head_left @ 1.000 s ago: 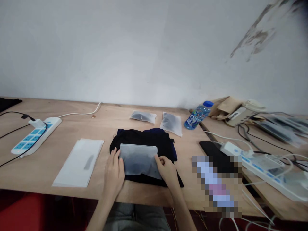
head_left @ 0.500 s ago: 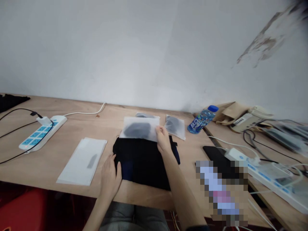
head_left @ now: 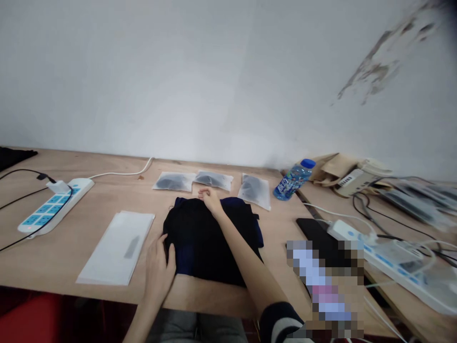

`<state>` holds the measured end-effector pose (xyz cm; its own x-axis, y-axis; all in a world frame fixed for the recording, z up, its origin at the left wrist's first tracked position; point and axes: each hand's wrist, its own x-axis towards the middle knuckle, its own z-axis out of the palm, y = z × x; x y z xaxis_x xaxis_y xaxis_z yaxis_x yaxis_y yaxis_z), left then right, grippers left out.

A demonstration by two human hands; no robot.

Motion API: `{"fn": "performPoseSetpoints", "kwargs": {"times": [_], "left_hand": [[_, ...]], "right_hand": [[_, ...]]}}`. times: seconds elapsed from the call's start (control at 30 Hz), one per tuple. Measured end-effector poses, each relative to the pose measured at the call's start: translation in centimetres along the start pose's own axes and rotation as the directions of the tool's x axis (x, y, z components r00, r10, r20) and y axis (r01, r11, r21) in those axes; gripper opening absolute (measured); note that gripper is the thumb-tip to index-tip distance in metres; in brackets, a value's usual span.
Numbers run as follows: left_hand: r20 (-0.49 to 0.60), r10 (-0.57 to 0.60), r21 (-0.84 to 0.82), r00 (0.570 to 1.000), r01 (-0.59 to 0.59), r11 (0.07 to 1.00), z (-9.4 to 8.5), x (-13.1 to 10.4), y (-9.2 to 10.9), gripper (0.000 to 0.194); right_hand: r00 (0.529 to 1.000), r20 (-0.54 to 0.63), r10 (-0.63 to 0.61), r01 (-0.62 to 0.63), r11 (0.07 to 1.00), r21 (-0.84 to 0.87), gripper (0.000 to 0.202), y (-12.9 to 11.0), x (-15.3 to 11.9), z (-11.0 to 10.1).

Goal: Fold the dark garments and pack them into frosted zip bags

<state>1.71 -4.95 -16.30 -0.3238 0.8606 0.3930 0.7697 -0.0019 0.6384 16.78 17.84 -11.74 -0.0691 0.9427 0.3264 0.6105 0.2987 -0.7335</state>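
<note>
Black and dark blue folded fabric (head_left: 210,243) lies on the wooden table in front of me. My left hand (head_left: 161,262) rests at its left edge, fingers spread, with thumb and fingertips touching the cloth. Over the far edge of the fabric is my right hand (head_left: 210,199), fingers loosely bent and nothing visible in them. Just beyond it, three frosted plastic bags with dark contents lie in a row: a left bag (head_left: 174,181), a middle bag (head_left: 214,179) and a right bag (head_left: 254,191). To the left sits a stack of flat frosted bags (head_left: 114,250).
A power strip (head_left: 55,207) with cables is at the left. On the right stand a blue-capped bottle (head_left: 294,180), a black phone-like slab (head_left: 321,240) and another power strip (head_left: 400,267). Brown paper bags (head_left: 328,169) lie behind. A red stool (head_left: 28,317) is below the table edge.
My right hand has let go of a filled frosted bag, which now lies at the back left of the row. The hand has drawn left over the fabric. My left hand stays at the fabric.
</note>
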Motion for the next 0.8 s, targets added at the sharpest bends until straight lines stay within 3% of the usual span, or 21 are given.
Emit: {"fn": "performPoseSetpoints", "kwargs": {"times": [0.07, 0.2, 0.33, 0.47, 0.57, 0.8], "left_hand": [[-0.023, -0.01, -0.023, 1.0, 0.009, 1.0, 0.0, 1.2, 0.1, 0.037], [-0.032, 0.108, -0.031, 0.994, -0.109, 0.994, 0.5, 5.6, 1.0, 0.03], [0.127, 0.259, -0.026, 0.957, -0.258, 0.966, 2.6, 11.6, 2.6, 0.034], [0.267, 0.334, -0.037, 0.904, -0.337, 0.941, 5.4, 16.4, 3.9, 0.028], [0.349, 0.354, -0.037, 0.868, -0.365, 0.93, 6.5, 18.0, 4.2, 0.023], [0.386, 0.307, -0.036, 0.87, -0.318, 0.947, 4.9, 19.1, 4.0, 0.016]], "right_hand": [[0.998, 0.068, -0.011, 0.018, 0.996, -0.089, 0.015, 1.3, -1.0, -3.1], [0.994, 0.105, -0.009, 0.036, 0.964, -0.263, 0.029, 4.0, -2.6, -9.7], [0.992, 0.125, 0.0, 0.05, 0.915, -0.4, 0.038, 6.5, -3.5, -13.7], [0.983, 0.185, 0.008, 0.083, 0.876, -0.476, 0.036, 7.9, -3.7, -14.7], [0.982, 0.19, 0.017, 0.087, 0.848, -0.523, 0.033, 8.1, -3.7, -14.8], [0.985, 0.167, 0.049, 0.056, 0.817, -0.574, 0.034, 7.1, -3.8, -15.7]]}}
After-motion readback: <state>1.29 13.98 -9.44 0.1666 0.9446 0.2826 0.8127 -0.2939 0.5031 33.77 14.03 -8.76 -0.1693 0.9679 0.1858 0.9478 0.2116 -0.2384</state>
